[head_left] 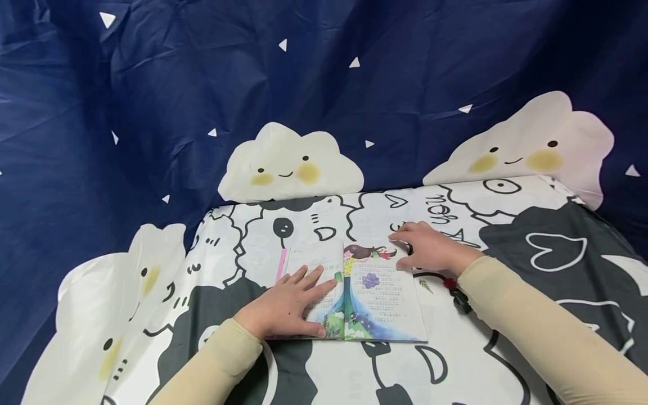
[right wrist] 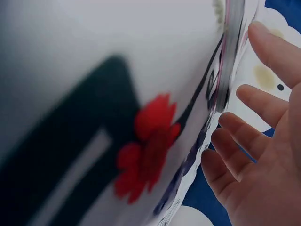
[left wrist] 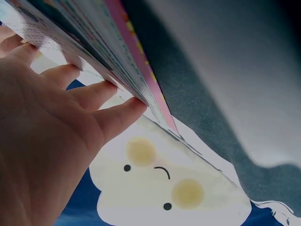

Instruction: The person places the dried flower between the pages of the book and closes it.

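Note:
An open picture book [head_left: 390, 304] lies on the patterned cloth, with illustrated pages of printed text. My left hand [head_left: 283, 306] rests on the left page, fingers spread and nearly straight. In the left wrist view, the fingertips of that hand [left wrist: 47, 122] touch the page of the book [left wrist: 94, 37], near its pink cover edge. My right hand [head_left: 430, 247] is at the upper right corner of the right page, palm down. Seen from the right wrist, the fingers of this hand [right wrist: 263, 169] are loosely bent, with the thumb close to the book's edge [right wrist: 230, 61] and nothing gripped.
Black and white cartoon cloth [head_left: 471, 365] spreads under the book. Cloud-shaped cushions with faces stand at the back [head_left: 288, 163], the back right [head_left: 531, 146] and the left [head_left: 96, 315]. Behind them hangs a dark blue curtain [head_left: 324, 84] with white triangles. A red ornament [head_left: 449, 283] is beside the right wrist.

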The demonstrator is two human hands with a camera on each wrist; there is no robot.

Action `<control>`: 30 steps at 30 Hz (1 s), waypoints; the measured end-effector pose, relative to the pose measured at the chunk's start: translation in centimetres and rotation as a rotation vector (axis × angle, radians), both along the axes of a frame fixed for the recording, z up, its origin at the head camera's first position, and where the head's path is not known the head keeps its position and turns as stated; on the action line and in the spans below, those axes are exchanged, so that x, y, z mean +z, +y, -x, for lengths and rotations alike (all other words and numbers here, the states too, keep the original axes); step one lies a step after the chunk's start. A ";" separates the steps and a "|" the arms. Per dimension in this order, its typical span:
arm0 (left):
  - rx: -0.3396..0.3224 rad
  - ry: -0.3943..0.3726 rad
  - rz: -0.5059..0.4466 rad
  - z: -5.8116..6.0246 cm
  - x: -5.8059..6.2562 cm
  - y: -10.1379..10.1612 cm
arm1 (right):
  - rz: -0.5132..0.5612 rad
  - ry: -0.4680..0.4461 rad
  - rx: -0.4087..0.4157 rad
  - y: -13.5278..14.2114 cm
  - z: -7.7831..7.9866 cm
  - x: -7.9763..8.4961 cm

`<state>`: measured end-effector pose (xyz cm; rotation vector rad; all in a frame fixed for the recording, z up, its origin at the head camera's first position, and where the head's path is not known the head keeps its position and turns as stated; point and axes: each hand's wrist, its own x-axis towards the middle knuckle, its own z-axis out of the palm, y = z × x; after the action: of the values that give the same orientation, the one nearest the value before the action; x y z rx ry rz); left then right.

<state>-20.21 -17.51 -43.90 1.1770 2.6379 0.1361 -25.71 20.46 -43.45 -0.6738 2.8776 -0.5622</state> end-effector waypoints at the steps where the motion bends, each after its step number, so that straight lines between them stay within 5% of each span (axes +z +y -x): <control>1: 0.000 0.003 0.000 0.0 0.0 0.0 | -0.006 -0.001 -0.005 0.2 0.0 0.0; 14: 0.004 0.000 0.000 0.0 0.0 -0.1 | -0.081 0.015 0.016 0.9 0.3 -0.1; 24: 0.007 -0.001 -0.015 -0.1 0.2 0.0 | -0.022 0.009 0.026 1.1 0.4 -0.1; 30: 0.010 -0.008 -0.025 -0.1 0.1 -0.2 | 0.053 0.087 0.018 0.8 0.8 -0.5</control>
<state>-20.16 -17.66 -43.78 1.1693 2.6429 0.1762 -26.53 21.24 -43.95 -0.7489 2.9431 -0.6239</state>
